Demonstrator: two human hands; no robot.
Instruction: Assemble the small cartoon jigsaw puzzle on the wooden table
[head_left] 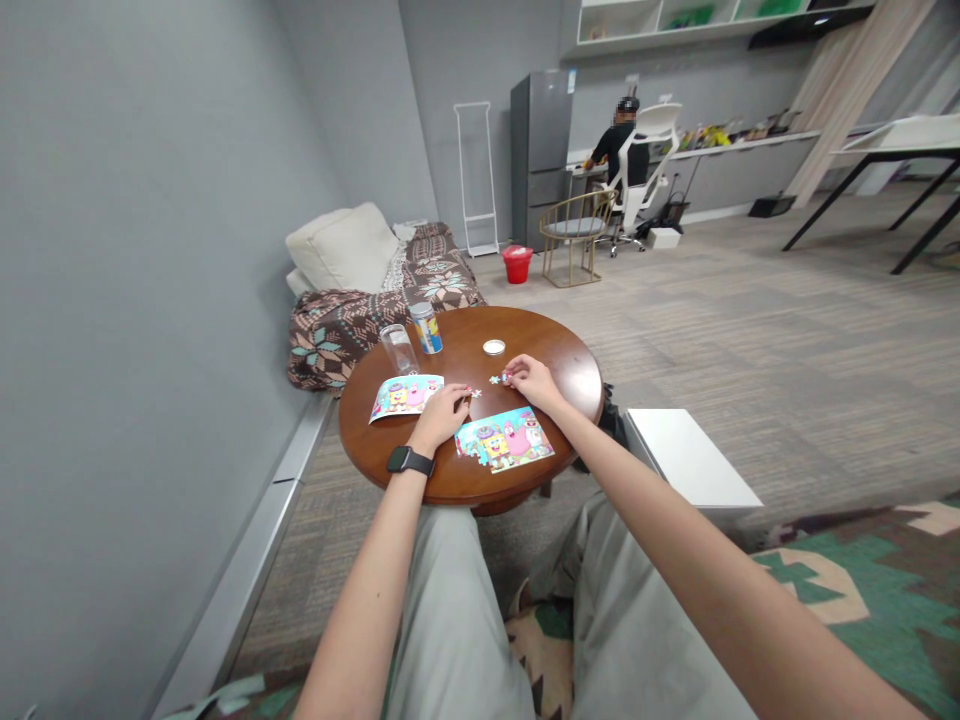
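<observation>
On the round brown table (420, 480) lies a partly assembled cartoon jigsaw puzzle (517, 440), with gaps along its left side. My left hand (442, 415) rests just above the puzzle's upper left corner, fingers bent at a small loose puzzle piece (475, 393); whether it grips one I cannot make out. Farther right, my right hand (531, 378) pinches a puzzle piece (507, 377) between thumb and fingertips. Another small piece (494, 380) lies just left of those fingertips. Partly behind my left hand is a printed reference picture (401, 397), its left edge curling.
A clear glass (398, 350), a cartoon-printed tin (427, 330) and a round white lid (494, 347) stand toward the table's far side. A white box (694, 455) is at the right. Beyond are a covered sofa (442, 265), a red bin (517, 264) and a seated person (626, 150).
</observation>
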